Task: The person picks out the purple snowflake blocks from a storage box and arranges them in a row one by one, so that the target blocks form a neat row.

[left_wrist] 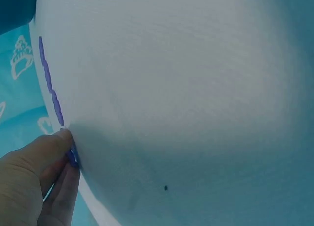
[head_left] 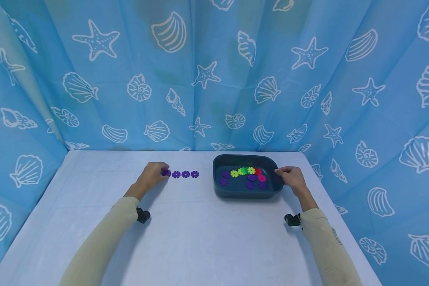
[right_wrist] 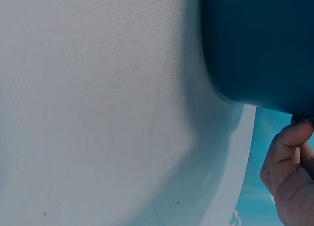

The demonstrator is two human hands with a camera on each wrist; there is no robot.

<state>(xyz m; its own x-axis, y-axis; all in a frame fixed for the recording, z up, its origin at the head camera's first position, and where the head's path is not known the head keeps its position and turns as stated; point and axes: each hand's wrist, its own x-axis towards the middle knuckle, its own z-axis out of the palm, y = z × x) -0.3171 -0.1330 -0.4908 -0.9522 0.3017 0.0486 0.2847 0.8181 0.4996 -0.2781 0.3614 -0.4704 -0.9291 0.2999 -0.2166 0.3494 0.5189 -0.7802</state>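
A left hand [head_left: 152,174] pinching a purple disc [head_left: 168,173], a right hand [head_left: 292,177] gripping a dark bin's [head_left: 244,194] rim.
The disc sits left of centre, beside three matching discs [head_left: 185,174] in a row; the bin, right of centre, holds multicoloured discs [head_left: 251,170].

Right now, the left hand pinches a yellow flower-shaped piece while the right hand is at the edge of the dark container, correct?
The colour is wrong: the flower-shaped piece in the left hand is purple, as the head view shows. The rest stands.
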